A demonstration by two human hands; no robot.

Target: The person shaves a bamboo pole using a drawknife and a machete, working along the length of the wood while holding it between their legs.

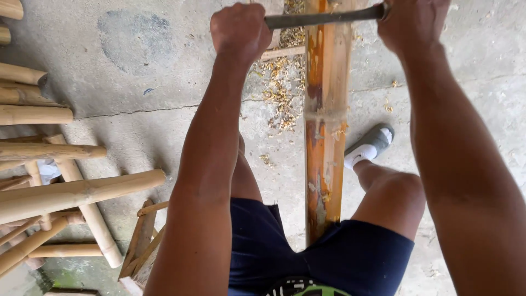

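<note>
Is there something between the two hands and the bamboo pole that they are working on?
Only the dark blade: left hand and right hand grip its ends, and it lies across the bamboo pole. Nothing else visible intervenes.

- Blade [323, 18] between the hands: dark, dull metal.
- Pole [325, 137] under it: bamboo, orange-brown skin, patchy, scraped.
- Floor [137, 82] left of the left hand: rough grey concrete.
</note>
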